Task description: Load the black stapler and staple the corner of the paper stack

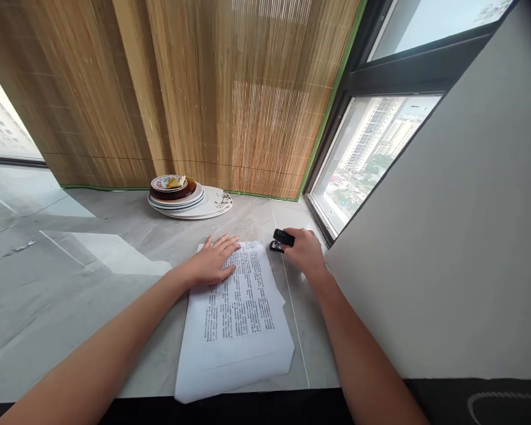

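Observation:
Printed sheets of paper (243, 295) lie in a loose stack on the grey marbled surface, their near end reaching its front edge. Across the upper left of the top sheet, my left hand (215, 260) rests flat with fingers spread. My right hand (307, 251) grips a black stapler (283, 239) just right of the paper's far right corner. The stapler's jaws point left toward the paper, with a gap between them. It appears apart from the sheets. Part of the stapler's rear is hidden by my fingers.
Behind the paper stands a stack of plates (177, 200), with a small yellow packet (176, 182) on top. A bamboo blind (194, 100) hangs along the back. At the right are a window (367, 153) and a white wall (460, 236).

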The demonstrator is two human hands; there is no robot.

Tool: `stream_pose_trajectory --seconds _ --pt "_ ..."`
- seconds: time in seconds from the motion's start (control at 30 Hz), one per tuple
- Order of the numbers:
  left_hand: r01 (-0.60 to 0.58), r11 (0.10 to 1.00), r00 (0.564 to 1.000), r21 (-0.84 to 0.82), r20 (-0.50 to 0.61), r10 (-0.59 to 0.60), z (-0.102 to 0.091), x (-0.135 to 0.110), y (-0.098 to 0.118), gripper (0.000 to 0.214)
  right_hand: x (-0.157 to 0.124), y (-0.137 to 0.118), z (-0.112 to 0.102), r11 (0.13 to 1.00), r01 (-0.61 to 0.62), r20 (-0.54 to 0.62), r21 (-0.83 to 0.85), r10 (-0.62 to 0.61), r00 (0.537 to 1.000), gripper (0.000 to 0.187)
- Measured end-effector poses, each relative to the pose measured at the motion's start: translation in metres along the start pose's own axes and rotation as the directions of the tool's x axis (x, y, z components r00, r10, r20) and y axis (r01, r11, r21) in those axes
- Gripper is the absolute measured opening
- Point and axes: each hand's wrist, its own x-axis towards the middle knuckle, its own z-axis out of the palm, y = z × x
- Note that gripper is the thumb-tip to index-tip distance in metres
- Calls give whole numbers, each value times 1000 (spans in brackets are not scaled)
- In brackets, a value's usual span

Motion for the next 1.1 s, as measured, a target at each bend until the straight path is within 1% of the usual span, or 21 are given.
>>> stream_pose_trajectory --seconds 0.07,0.17,0.27,0.33,0.4,0.47,0.53,0.6,0.73,0.83,0.97,1.1 --pt "-32 999 999 -10 -6 32 -1 -1 3 64 0 1 2 999 15 65 40 -17 998 21" --pt "-101 994 995 -45 2 102 1 1 8 76 1 1 7 986 61 123 157 -81 989 22" --pt "-165 985 986 -52 6 166 2 3 10 77 1 1 13 954 136 151 266 -180 972 26" --pt "-198 979 980 -53 10 199 1 2 9 77 1 1 16 937 181 152 299 -234 960 29" --pt "-226 972 974 -67 10 227 0 1 8 79 0 1 17 936 210 136 284 -256 957 32" --pt "-248 965 968 -82 7 249 -2 -1 6 81 0 1 16 950 223 96 221 -248 964 35" --pt "-257 962 966 -94 8 259 -3 -2 5 82 0 0 15 963 226 47 146 -235 971 34" --pt "-279 954 959 -108 23 283 -5 -3 5 80 1 -1 15 966 233 29 117 -238 971 32" --pt "-327 935 942 -140 30 334 -8 -4 3 81 0 -5 20 939 281 92 197 -303 948 30" --pt "-344 927 935 -150 34 352 -9 -4 3 85 -1 -8 22 922 301 108 243 -334 936 28" --pt "-344 929 936 -139 29 351 -9 -5 6 85 -2 -8 17 901 325 130 286 -372 919 29" --pt "-356 923 932 -145 18 362 -7 -4 7 85 -3 -10 15 891 315 149 328 -378 914 29"
